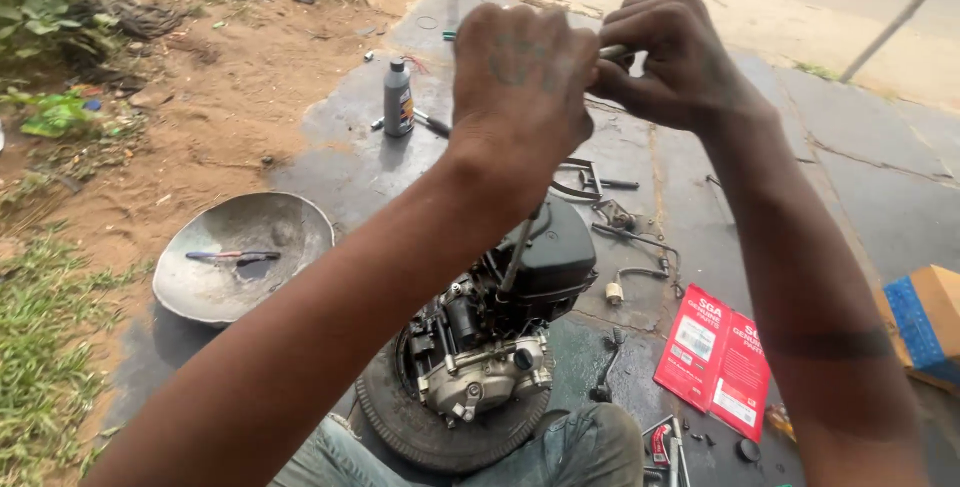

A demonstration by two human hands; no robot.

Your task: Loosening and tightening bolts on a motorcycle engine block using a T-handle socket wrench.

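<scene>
Outdoors, on a dark oily slab [640,147] bordered by sandy ground, a dented metal bowl [243,257] sits near the slab's left edge with a small tool [232,256] lying inside it. Farther back, a grey plastic bottle [398,98] stands upright. Toward the slab's near edge a small engine [500,332] rests on a tyre [440,432], close to the person's knees. Above it the left hand [522,82] is curled into a fist, fingers pressed together around the top of a thin rod [514,257] that runs down to the engine. Touching it, the right hand [672,59] pinches a small metal piece [613,52] between bent fingers. Red flat packets [713,357] lie near the right edge, with a cardboard box [925,322] beyond them.
</scene>
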